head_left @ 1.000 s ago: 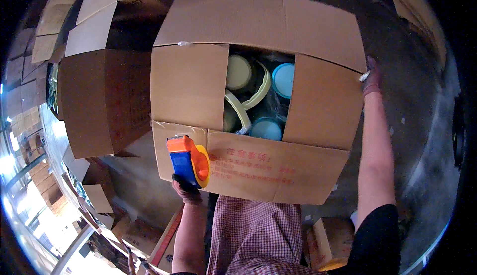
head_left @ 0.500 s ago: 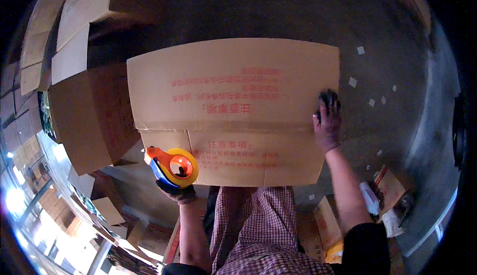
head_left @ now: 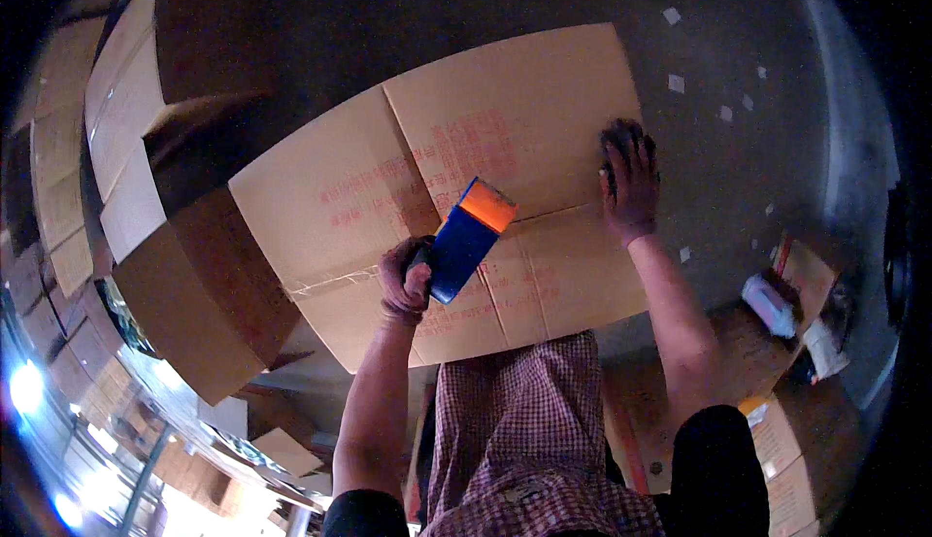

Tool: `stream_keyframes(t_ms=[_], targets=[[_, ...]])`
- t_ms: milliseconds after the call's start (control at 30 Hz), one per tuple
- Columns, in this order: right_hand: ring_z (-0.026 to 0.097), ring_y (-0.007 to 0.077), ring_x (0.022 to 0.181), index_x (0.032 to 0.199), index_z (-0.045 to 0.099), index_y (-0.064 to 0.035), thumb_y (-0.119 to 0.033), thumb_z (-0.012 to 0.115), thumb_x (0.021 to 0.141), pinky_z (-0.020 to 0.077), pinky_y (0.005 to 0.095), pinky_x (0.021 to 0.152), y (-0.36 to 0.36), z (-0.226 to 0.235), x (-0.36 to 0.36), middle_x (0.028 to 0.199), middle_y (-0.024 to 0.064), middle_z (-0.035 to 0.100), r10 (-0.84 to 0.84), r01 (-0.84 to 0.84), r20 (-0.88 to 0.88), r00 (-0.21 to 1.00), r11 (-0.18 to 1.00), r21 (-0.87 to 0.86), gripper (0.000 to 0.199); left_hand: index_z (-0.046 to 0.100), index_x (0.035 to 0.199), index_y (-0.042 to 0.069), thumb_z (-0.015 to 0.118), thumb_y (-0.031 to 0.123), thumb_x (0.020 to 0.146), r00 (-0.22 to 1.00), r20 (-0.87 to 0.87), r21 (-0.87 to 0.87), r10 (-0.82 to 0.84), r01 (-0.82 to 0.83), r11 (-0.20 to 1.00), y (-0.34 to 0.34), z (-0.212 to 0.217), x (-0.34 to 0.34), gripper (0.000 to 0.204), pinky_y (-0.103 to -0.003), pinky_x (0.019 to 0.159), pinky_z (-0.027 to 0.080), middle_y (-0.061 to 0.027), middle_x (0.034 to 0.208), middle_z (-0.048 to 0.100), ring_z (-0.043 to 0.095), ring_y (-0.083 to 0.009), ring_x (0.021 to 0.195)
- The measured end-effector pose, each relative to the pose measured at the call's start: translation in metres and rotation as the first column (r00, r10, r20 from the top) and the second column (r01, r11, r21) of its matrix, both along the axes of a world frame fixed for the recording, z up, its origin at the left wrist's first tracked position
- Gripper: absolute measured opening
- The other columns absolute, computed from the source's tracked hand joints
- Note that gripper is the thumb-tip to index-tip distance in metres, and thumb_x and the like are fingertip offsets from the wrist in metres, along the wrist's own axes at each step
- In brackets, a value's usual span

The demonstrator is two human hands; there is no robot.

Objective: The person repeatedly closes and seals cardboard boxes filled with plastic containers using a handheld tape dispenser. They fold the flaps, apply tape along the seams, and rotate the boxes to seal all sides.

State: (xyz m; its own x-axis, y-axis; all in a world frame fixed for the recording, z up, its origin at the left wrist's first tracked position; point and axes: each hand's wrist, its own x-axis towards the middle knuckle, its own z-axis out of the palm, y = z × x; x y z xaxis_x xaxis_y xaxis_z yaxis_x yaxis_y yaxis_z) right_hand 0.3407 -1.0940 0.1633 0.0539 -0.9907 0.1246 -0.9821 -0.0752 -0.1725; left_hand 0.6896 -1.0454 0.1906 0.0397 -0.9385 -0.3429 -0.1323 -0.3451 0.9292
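A large brown cardboard box [head_left: 524, 119] with red print lies in front of me, its top flaps folded shut along a centre seam. My left hand [head_left: 405, 280] grips a blue and orange tape dispenser [head_left: 468, 236] held over the near part of the seam. My right hand [head_left: 629, 183], in a dark glove, presses flat on the right flap near the seam, fingers spread.
More cardboard boxes [head_left: 194, 294] stand stacked at the left and far left. Small white scraps [head_left: 677, 83] dot the dark floor at the right. Boxes and a white object [head_left: 772, 304] lie at the lower right. My checked apron [head_left: 515, 420] hangs below.
The box flaps, open over round lids one second ago, are folded shut. My left hand has brought the tape dispenser from the box's left corner up over the seam.
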Motion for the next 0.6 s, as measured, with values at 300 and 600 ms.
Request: stream_keyframes(t_ms=[300,600], targets=[[0.059,0.01,0.067,0.106,0.058,-0.0028,-0.029,0.054,0.084,0.0477,0.0227,0.055,0.034,0.011,0.106,0.093,0.0045,0.064,-0.518,-0.144,0.796,-0.312,0.854,0.5,0.034,0.056,0.074,-0.005,0.038,0.077,0.068,0.949,0.107,-0.158,-0.296,0.311,0.937,-0.008,-0.008,0.005,0.084,-0.034,0.069,0.046,-0.0176,0.077,0.059,0.06,-0.0294,0.078],[0.048,0.0095,0.042,0.084,0.065,-0.008,-0.029,0.061,0.078,0.0352,0.0235,0.036,0.005,0.037,0.121,0.067,0.0009,0.061,-0.791,-0.318,0.487,-0.371,0.601,0.733,0.022,0.055,0.07,-0.003,0.033,0.075,0.072,0.891,0.258,-0.212,-0.374,0.43,0.878,-0.018,0.004,-0.006,0.082,-0.04,0.08,0.044,-0.0163,0.066,0.056,0.059,-0.0313,0.068]])
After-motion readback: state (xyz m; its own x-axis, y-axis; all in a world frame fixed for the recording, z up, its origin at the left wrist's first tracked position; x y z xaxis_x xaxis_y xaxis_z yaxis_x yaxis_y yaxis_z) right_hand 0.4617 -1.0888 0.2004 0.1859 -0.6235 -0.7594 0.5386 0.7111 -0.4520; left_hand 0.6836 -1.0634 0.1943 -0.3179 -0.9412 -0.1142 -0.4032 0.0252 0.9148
